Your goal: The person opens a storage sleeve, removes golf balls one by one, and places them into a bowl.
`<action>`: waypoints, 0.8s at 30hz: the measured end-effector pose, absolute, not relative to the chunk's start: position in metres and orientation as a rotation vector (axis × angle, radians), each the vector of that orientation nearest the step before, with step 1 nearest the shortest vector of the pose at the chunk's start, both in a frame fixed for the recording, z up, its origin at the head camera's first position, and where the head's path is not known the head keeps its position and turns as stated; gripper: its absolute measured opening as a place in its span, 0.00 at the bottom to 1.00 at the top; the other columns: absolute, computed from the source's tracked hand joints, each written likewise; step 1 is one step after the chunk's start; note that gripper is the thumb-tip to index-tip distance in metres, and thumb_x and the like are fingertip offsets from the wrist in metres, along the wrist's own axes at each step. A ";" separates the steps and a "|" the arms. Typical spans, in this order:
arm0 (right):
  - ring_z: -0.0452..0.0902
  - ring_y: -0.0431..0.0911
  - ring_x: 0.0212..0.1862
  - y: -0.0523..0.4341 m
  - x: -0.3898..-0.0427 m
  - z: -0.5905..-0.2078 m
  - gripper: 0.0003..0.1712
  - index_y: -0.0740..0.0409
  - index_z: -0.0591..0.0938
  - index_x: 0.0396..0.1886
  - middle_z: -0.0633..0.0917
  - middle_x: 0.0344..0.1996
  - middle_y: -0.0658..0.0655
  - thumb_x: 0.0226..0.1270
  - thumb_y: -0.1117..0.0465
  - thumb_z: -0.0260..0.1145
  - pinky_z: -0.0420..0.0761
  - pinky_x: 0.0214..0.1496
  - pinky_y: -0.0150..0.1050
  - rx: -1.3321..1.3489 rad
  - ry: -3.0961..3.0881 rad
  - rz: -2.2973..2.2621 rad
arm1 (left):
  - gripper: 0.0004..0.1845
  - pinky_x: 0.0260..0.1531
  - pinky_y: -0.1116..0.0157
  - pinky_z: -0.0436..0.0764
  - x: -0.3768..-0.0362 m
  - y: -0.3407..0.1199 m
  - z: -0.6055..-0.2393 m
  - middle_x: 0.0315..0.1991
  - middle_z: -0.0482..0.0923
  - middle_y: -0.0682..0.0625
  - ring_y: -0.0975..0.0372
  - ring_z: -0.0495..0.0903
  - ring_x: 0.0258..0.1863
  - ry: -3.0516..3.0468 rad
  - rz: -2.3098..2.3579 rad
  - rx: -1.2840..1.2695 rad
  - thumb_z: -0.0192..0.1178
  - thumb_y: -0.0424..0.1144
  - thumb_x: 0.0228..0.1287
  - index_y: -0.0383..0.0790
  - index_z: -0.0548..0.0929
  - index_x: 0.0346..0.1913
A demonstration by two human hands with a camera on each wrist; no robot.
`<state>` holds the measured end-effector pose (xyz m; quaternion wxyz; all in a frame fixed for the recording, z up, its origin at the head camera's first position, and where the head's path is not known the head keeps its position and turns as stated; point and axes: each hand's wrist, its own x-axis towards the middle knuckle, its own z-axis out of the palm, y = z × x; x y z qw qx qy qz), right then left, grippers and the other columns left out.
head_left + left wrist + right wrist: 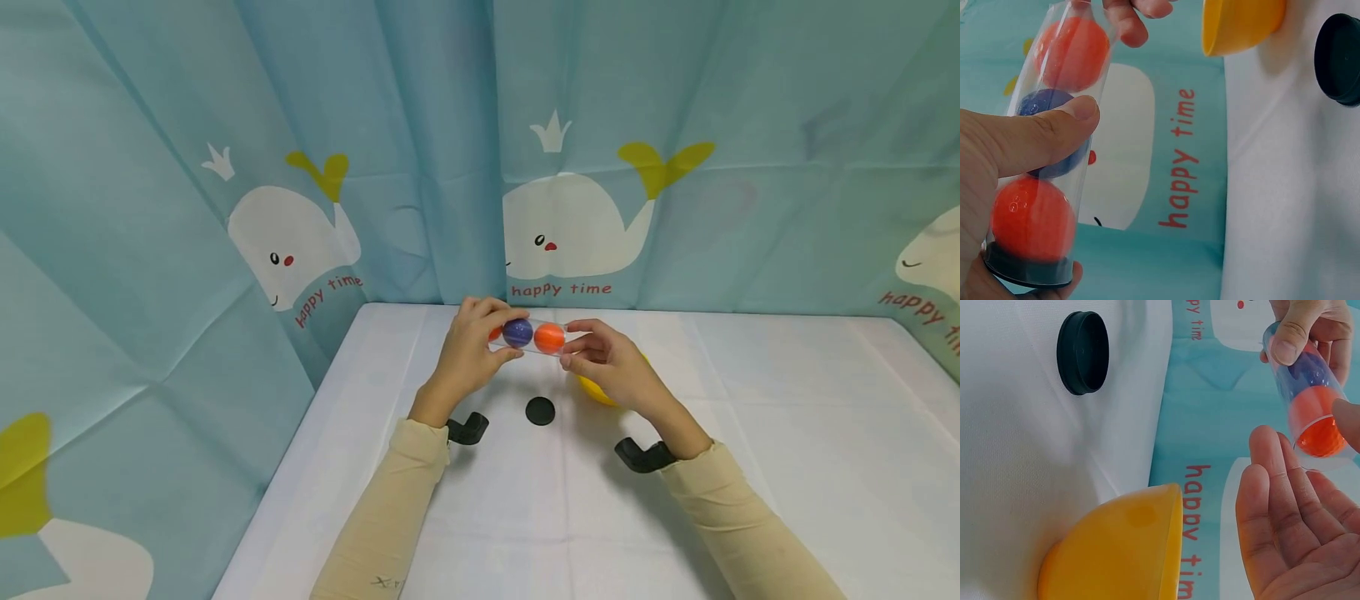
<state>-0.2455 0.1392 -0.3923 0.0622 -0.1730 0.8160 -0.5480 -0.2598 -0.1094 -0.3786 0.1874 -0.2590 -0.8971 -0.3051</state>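
Left hand [468, 354] gripping ball tube [534, 336], right hand [611, 367] alongside

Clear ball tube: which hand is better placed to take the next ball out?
Right. The right hand lies cupped and empty at the clear tube's open end, beside the outermost orange ball. The left hand grips the tube near its capped end.

Bowl [596, 390] (yellow) and cap [540, 411] underneath

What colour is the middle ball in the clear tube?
The middle ball is dark blue, sitting between two orange ones; the left wrist view shows it best.
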 end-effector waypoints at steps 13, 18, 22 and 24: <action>0.84 0.64 0.51 0.139 -0.245 -0.392 0.30 0.58 0.72 0.69 0.88 0.46 0.64 0.72 0.56 0.69 0.81 0.51 0.27 -0.495 2.501 -1.614 | 0.28 0.53 0.54 0.77 -0.261 -0.110 -0.381 0.53 0.82 0.51 0.54 0.71 0.54 -2.501 -0.869 -0.737 0.81 0.37 0.51 0.49 0.87 0.58; 0.84 0.64 0.50 0.139 -0.245 -0.393 0.31 0.58 0.72 0.70 0.88 0.46 0.64 0.72 0.55 0.69 0.81 0.51 0.26 -0.497 2.506 -1.609 | 0.28 0.54 0.55 0.77 -0.263 -0.110 -0.382 0.53 0.82 0.50 0.54 0.71 0.54 -2.499 -0.883 -0.744 0.81 0.36 0.50 0.49 0.87 0.58; 0.84 0.64 0.50 0.140 -0.245 -0.394 0.30 0.58 0.73 0.69 0.88 0.46 0.64 0.72 0.55 0.69 0.81 0.51 0.27 -0.509 2.507 -1.614 | 0.28 0.54 0.54 0.78 -0.263 -0.111 -0.382 0.53 0.82 0.50 0.53 0.71 0.54 -2.498 -0.895 -0.750 0.80 0.36 0.51 0.48 0.87 0.58; 0.84 0.65 0.50 0.140 -0.246 -0.394 0.29 0.59 0.73 0.68 0.88 0.47 0.64 0.72 0.56 0.69 0.82 0.51 0.27 -0.512 2.499 -1.624 | 0.28 0.54 0.54 0.78 -0.263 -0.111 -0.382 0.53 0.82 0.49 0.53 0.71 0.54 -2.498 -0.900 -0.751 0.80 0.36 0.51 0.48 0.87 0.58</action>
